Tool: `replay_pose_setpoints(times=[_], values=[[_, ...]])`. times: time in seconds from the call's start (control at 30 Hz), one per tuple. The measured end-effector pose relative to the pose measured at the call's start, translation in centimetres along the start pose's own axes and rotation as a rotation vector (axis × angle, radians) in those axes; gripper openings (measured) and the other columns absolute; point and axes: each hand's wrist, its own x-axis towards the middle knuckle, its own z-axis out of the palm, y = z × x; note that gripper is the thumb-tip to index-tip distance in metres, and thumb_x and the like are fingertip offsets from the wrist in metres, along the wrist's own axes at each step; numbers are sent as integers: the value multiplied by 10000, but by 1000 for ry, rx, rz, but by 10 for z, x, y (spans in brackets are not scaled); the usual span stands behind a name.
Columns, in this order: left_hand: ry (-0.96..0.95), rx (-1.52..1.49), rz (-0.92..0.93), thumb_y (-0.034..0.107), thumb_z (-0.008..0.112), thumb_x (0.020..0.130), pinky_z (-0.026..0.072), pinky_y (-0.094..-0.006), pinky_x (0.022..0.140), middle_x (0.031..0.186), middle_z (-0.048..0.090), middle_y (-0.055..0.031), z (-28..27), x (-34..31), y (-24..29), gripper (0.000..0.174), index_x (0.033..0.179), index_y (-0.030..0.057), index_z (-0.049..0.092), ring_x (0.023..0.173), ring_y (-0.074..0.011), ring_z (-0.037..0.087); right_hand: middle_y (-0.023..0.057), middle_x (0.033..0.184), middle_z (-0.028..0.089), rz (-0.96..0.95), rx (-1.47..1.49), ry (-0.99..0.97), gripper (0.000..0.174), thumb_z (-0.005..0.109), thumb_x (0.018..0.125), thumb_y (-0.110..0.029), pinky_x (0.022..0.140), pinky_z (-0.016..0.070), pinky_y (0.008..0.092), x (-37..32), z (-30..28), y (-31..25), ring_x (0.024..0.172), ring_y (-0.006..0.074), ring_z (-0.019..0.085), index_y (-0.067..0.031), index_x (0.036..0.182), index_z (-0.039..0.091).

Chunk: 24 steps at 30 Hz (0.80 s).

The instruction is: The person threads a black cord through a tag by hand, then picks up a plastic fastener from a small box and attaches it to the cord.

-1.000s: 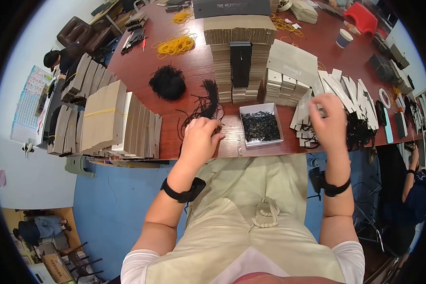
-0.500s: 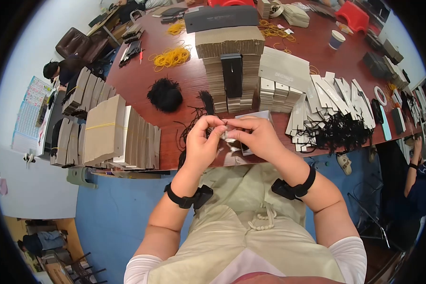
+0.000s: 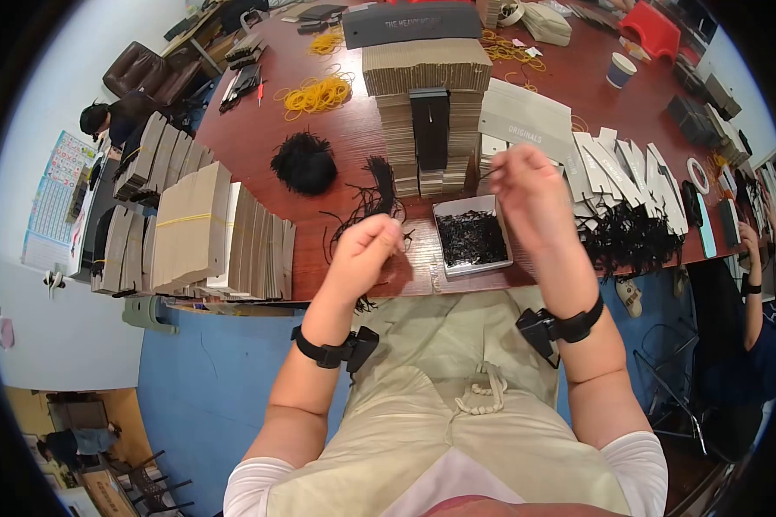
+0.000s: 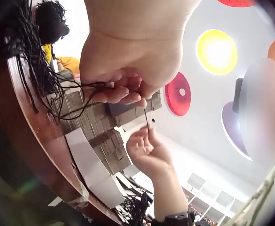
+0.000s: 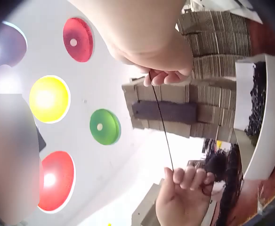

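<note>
Black cord (image 5: pixel 162 123) runs straight between the left hand (image 3: pixel 362 256) and the right hand (image 3: pixel 533 196), each pinching it in curled fingers, the hands held apart above the surface (image 3: pixel 254 164). More loose strands (image 4: pixel 64 101) trail at the left hand. Below the hands, an open white box (image 3: pixel 478 270) holds short black pieces (image 3: pixel 472 237); corded tags (image 3: pixel 634 172) lie beyond the right hand.

Stacks of brown card tags (image 3: pixel 427 67) with matt faces and ridged edges rise from a glossy, red-brown, wood-look table (image 3: pixel 224 121). A smooth white box (image 3: pixel 441 263), card-like, holds black cords (image 3: pixel 472 234) with a fibrous look; beyond, a red stool (image 3: pixel 649 28) has a shiny, plastic-like surface.
</note>
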Motion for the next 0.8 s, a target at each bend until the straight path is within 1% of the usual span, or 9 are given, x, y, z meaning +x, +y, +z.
replay_pose_setpoints(times=[0.1, 0.17, 0.2, 0.3, 0.37, 0.43, 0.47, 0.57, 0.8], values=[[80, -69, 161, 140, 489, 931, 380, -247, 721, 860, 535, -37, -17, 3, -2, 238, 752, -3, 552, 776, -107, 477, 58, 862, 596, 4, 167, 34, 76, 549, 899, -118, 699, 438, 288, 3, -33, -18, 772, 139, 534, -44, 907, 555], [224, -295, 81, 191, 484, 932, 384, -311, 883, 931, 543, -88, -19, 3, 7, 295, 697, 24, 544, 870, -176, 509, 58, 859, 590, 5, 197, 71, 91, 548, 901, -132, 703, 436, 297, -2, -43, -24, 775, 143, 531, -42, 902, 556], [154, -518, 163, 197, 475, 930, 385, -339, 936, 1007, 552, -108, -19, 5, 10, 287, 703, 35, 541, 908, -190, 521, 59, 865, 597, 31, 186, 68, 84, 547, 900, -129, 701, 439, 289, -5, -44, -24, 767, 137, 533, -45, 896, 558], [76, -988, 239, 209, 441, 941, 389, -356, 955, 933, 532, -95, -15, 7, 24, 289, 709, 51, 510, 911, -181, 513, 54, 860, 605, 143, 86, 65, 77, 553, 894, -126, 689, 444, 273, -15, -41, -12, 751, 131, 540, -50, 898, 565], [-172, -1235, 269, 257, 439, 937, 419, -277, 778, 961, 520, -96, -15, 12, 20, 287, 825, 30, 573, 793, -150, 449, 49, 874, 634, 286, 18, 18, 82, 571, 882, -120, 663, 446, 244, -22, -35, -3, 739, 115, 553, -53, 920, 599], [-297, -1216, 187, 269, 433, 936, 399, -243, 672, 953, 505, -86, -9, 13, 30, 296, 914, 13, 580, 750, -134, 419, 61, 927, 652, 343, -70, 39, 91, 596, 869, -125, 673, 442, 240, -30, -14, -3, 754, 105, 555, -52, 919, 620], [-152, -1082, 122, 294, 453, 919, 325, -221, 580, 1015, 503, -83, -2, 7, 28, 356, 1052, -20, 553, 699, -116, 375, 54, 960, 661, 339, -108, 3, 148, 623, 855, -138, 677, 425, 227, -34, -5, -4, 762, 84, 544, -35, 956, 656], [-246, -647, 126, 304, 603, 828, 294, -192, 529, 1141, 474, -94, 12, 6, 23, 524, 1193, -52, 480, 691, -88, 345, 34, 950, 662, 282, -318, -75, 205, 632, 851, -147, 673, 406, 218, -41, 20, -4, 751, 68, 518, -19, 1007, 669], [-279, -387, 65, 185, 664, 730, 308, -183, 575, 1259, 389, -58, 32, -1, 24, 695, 1320, -30, 366, 627, -49, 319, 14, 902, 656, 289, -287, -97, 234, 641, 847, -170, 644, 388, 206, -42, 34, 1, 734, 59, 492, -11, 1016, 673]])
